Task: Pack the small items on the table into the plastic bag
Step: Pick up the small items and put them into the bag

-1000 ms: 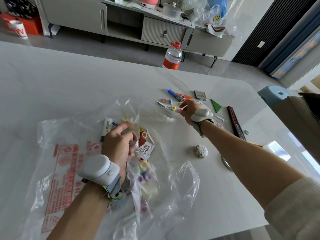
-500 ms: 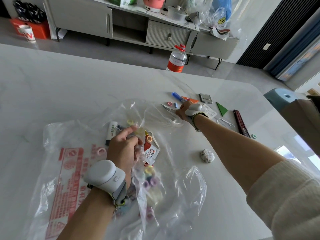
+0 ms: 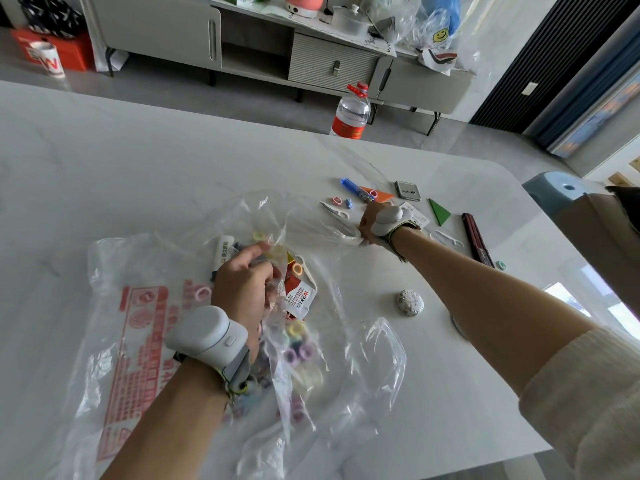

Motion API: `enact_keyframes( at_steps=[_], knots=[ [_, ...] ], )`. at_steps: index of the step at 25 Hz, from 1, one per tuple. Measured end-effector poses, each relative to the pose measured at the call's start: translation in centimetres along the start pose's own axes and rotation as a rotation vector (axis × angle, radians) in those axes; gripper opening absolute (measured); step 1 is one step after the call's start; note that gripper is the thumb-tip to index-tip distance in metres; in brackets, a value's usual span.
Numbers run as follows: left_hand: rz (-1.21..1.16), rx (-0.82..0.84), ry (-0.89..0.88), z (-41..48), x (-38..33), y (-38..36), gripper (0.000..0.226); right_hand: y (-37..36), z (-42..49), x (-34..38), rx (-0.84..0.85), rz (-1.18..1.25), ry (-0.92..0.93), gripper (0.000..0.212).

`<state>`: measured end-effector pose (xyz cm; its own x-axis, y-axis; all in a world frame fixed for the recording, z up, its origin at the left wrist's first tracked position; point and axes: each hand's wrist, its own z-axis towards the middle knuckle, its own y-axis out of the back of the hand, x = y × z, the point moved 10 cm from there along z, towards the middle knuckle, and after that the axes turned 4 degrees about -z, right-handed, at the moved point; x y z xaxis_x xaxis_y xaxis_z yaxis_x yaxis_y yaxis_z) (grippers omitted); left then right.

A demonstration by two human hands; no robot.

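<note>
A clear plastic bag with red print lies open on the white table, with several coloured rings, a sachet and a white tube inside. My left hand grips the bag's upper film near its mouth. My right hand is at the bag's far rim with its fingers curled downward; what they pinch is hidden. Just beyond it lie a blue pen, pink rings, a white floss pick and an orange triangle.
To the right are a green triangle, a small dark device, a dark red stick, another floss pick and a mint ring. A crumpled ball lies under my right forearm. A water bottle stands past the far edge.
My right hand has drawn back from the loose items to the bag's far rim. The yellow ring that lay by it is gone from the table. My left hand keeps its hold.
</note>
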<state>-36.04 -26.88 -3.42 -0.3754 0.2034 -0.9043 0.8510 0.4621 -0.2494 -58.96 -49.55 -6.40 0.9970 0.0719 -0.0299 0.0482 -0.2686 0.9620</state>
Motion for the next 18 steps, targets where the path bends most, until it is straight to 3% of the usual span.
enact_keyframes(
  at_steps=[3,5,9,11,13,15,18],
  knots=[
    [0.007,-0.012,-0.003,0.0,-0.1,0.1,0.044,-0.2,-2.6,-0.6,-0.001,0.213,0.049,0.011],
    [-0.013,-0.01,0.0,-0.2,-0.2,0.0,0.044,0.1,-6.5,-0.1,0.017,0.458,0.076,0.022],
    [-0.027,0.011,-0.033,-0.6,-0.9,0.0,0.042,-3.0,-13.6,3.4,0.43,0.943,0.05,0.007],
    [-0.016,0.003,-0.032,-0.5,-0.7,0.4,0.042,-2.6,-15.0,6.1,0.442,1.176,0.058,0.006],
    [-0.027,-0.012,-0.009,-0.3,-0.3,0.7,0.043,-1.6,-15.3,8.7,0.415,1.407,0.104,0.019],
    [-0.04,-0.011,-0.006,-0.2,-0.1,0.9,0.042,-1.4,-15.6,9.4,0.386,1.501,0.127,0.032],
    [-0.03,-0.01,-0.03,0.1,-0.3,1.0,0.041,-1.9,-15.3,6.7,0.29,1.346,0.079,0.03]
  ],
)
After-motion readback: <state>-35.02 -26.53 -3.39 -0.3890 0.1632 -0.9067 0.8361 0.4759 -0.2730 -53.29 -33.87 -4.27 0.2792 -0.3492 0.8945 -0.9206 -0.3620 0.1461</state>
